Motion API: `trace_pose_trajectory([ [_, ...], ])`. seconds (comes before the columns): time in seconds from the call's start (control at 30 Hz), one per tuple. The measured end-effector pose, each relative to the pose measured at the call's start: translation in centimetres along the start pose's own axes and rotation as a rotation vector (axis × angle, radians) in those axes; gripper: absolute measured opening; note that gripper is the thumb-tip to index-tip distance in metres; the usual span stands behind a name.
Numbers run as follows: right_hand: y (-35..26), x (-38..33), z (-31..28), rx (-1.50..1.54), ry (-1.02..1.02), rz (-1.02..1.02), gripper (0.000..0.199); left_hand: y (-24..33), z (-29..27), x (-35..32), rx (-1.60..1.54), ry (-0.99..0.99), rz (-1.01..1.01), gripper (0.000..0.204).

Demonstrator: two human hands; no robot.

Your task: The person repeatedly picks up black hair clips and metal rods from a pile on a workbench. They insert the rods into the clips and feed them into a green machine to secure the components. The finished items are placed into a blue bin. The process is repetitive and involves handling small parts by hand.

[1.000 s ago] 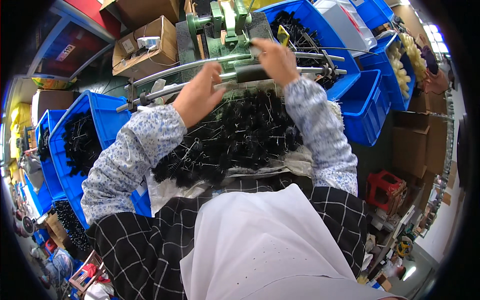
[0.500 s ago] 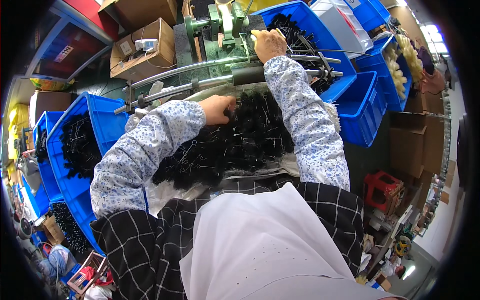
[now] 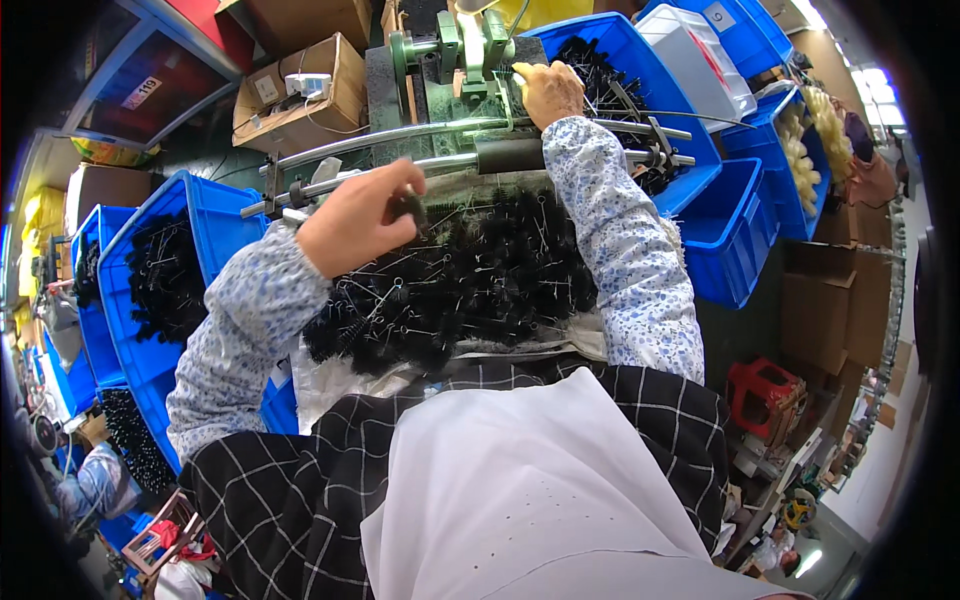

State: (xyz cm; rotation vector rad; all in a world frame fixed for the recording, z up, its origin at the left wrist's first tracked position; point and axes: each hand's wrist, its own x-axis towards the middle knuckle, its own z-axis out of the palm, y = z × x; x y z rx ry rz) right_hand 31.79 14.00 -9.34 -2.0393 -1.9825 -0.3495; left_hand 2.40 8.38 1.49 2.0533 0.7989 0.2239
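Observation:
My left hand (image 3: 357,217) is closed on a small black wire brush (image 3: 408,207), lifted just above a big pile of black brushes (image 3: 480,275) lying in front of me. My right hand (image 3: 547,93) reaches far forward and rests on the green metal machine (image 3: 452,55), fingers curled at its right side; whether it holds anything is hidden. Two long steel rods (image 3: 400,150) run across between the pile and the machine, with a dark roller (image 3: 510,155) on them.
Blue bins (image 3: 165,270) full of black brushes stand at my left, and further blue bins (image 3: 735,225) at the right, one behind the machine holding brushes. Cardboard boxes (image 3: 300,95) sit at the back left. A red stool (image 3: 765,390) stands at the lower right.
My left hand dropped from the rods into the pile, then came up and left with a brush. My right hand reached forward from the rods onto the green machine.

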Motion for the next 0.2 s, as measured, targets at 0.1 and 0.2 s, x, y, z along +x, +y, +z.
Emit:
trace_pose_trajectory([
  [0.1, 1.6, 0.2, 1.1, -0.014, -0.042, -0.021, 0.026, -0.9, -0.6, -0.9, -0.033, 0.088, 0.041, 0.025],
  [0.2, 1.1, 0.2, 0.2, -0.073, -0.084, -0.035, 0.033, -1.0, -1.0, -2.0, -0.104, 0.153, 0.013, 0.025],
])
